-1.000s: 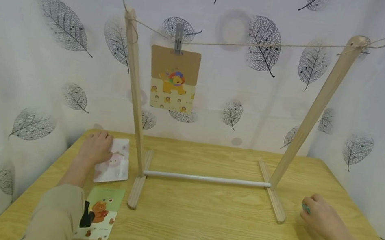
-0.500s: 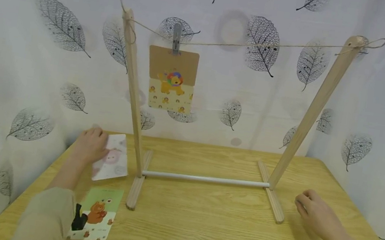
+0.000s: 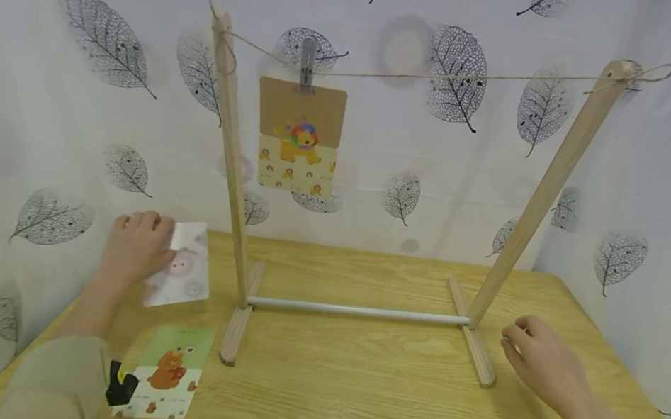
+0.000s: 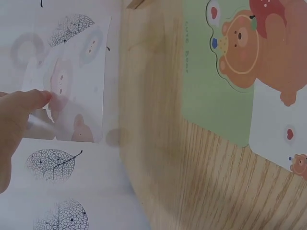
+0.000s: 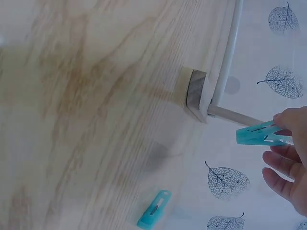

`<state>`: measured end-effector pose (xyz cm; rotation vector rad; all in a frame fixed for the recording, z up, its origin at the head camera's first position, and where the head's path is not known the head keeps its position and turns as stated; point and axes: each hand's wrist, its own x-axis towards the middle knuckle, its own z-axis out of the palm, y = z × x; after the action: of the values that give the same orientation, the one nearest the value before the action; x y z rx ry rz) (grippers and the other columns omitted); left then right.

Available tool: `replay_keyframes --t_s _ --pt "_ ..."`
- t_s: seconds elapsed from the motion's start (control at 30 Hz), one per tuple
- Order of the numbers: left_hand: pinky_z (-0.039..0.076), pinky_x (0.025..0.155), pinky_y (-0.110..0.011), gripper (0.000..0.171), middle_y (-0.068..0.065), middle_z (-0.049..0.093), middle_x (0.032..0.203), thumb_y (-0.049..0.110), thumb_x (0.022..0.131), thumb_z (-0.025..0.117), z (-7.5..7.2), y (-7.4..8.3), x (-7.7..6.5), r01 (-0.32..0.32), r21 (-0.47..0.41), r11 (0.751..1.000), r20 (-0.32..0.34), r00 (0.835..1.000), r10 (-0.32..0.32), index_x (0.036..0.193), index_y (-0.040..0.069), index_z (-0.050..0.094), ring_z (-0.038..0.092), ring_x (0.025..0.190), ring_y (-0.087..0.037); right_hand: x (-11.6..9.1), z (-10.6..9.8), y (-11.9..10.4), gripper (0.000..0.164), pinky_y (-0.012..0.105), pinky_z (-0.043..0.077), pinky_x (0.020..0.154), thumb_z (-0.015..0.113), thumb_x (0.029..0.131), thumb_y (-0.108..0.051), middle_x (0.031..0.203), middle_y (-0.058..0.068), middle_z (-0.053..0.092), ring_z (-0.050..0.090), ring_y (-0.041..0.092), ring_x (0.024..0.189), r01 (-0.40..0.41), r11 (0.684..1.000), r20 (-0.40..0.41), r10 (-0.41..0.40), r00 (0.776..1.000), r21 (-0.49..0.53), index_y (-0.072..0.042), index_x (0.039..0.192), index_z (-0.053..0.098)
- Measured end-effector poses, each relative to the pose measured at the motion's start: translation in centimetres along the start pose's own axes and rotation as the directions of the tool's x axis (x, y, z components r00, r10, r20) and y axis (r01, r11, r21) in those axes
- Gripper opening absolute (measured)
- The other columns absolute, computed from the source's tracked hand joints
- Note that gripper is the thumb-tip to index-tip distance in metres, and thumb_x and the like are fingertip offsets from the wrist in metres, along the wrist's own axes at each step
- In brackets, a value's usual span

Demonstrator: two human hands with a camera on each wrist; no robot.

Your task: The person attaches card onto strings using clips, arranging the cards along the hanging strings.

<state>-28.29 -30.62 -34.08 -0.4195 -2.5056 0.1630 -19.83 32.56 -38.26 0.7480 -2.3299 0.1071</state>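
Observation:
My left hand [image 3: 140, 246] grips a pale pink card [image 3: 190, 271] by its left side, thumb across the front. In the left wrist view that card [image 4: 79, 96] appears raised off the table, with a faint animal face on it. On the right, my right hand [image 3: 546, 361] is above the table and pinches a teal clothespin [image 5: 254, 136] between thumb and fingers. A second teal clothespin [image 5: 154, 210] lies on the table in the right wrist view. Below the left hand lies a green and white bear card [image 3: 171, 372].
A wooden stand with a left post [image 3: 230, 152], a right post [image 3: 547, 189] and a white crossbar [image 3: 360, 310] carries a twine line [image 3: 418, 76]. From it hangs a lion card [image 3: 303, 115] under a grey clothespin [image 3: 308, 59]. Leaf-print cloth surrounds the table [image 3: 348, 397].
My left hand has drawn the pink card left and lifted it. My right hand has shifted left and slightly up in the head view, with the clothespin in it.

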Motion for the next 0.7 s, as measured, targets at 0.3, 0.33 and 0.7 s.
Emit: replay_keyframes --t_s 0.3,0.33,0.7 --pt "0.039 0.082 -0.059 0.050 -0.028 0.054 0.101 0.026 0.072 0.072 -1.5 0.5 -0.1 -0.012 0.011 1.000 -0.057 0.998 0.013 0.107 -0.005 0.055 0.052 0.093 -0.045 1.1 -0.7 -1.1 0.046 0.037 0.051 0.056 0.078 0.061 -0.003 0.090 0.016 0.062 0.062 0.031 0.074 -0.048 0.999 0.055 0.049 0.997 -0.004 0.005 0.103 0.059" --pt "0.039 0.081 -0.058 0.051 -0.028 0.054 0.101 0.026 0.071 0.072 -1.6 0.5 -0.2 -0.016 0.011 1.000 -0.073 0.997 0.017 0.108 -0.005 0.055 0.052 0.093 -0.045 1.2 -0.7 -1.2 0.047 0.038 0.051 0.057 0.078 0.061 -0.003 0.091 0.016 0.062 0.062 0.031 0.074 -0.054 0.999 0.058 0.054 0.997 0.000 0.006 0.103 0.059" --pt "0.040 0.079 -0.056 0.055 -0.026 0.056 0.100 0.027 0.064 0.076 -2.3 0.1 -0.7 -0.072 0.015 0.997 -0.208 0.975 0.074 0.103 -0.006 0.056 0.053 0.092 -0.043 2.1 -0.7 -1.9 0.040 0.039 0.050 0.056 0.076 0.061 0.000 0.089 0.014 0.061 0.060 0.030 0.072 -0.036 0.999 0.019 0.036 0.999 -0.007 0.003 0.098 0.062"
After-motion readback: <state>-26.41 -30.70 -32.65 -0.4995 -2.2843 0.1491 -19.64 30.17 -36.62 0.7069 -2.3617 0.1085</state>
